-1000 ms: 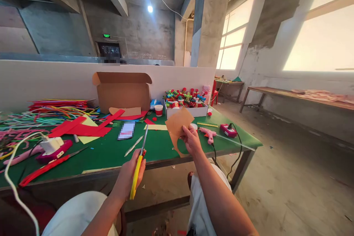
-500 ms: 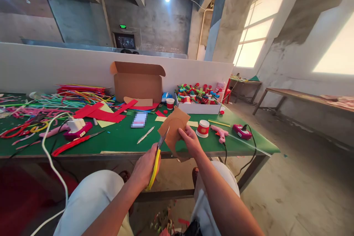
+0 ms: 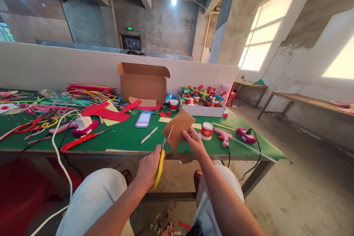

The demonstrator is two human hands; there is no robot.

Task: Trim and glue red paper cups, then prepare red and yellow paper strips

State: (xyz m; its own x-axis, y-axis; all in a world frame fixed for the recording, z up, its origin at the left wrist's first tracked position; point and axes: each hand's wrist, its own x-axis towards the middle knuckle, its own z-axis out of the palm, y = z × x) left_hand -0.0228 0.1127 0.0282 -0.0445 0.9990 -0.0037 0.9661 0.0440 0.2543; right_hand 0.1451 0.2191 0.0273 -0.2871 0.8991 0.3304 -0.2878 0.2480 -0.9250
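Observation:
My left hand (image 3: 149,166) is closed round the yellow handles of a pair of scissors (image 3: 159,169), whose blades point up at the left side of a brown cardboard piece (image 3: 181,127). My right hand (image 3: 194,141) pinches that cardboard at its right edge, with the thumb on the near face. The cardboard is held above the table's front edge; a curved line shows on it, and a cut strip hangs from its lower part. Just right of my right hand stands a red and white paper cup (image 3: 206,131), and beyond it lies a pink glue gun (image 3: 224,136).
On the green table (image 3: 124,138) lie a white pen (image 3: 149,135), a phone (image 3: 143,120), red paper strips (image 3: 113,112) and red-handled scissors (image 3: 83,141). An open cardboard box (image 3: 143,86) stands behind. A white box (image 3: 203,110) holds colourful figures. Power strips with cords sit on both sides.
The whole scene has shifted slightly right and down in view. The scissors remain at the cardboard's left side, and both hands keep their holds; the cardboard is turned a little.

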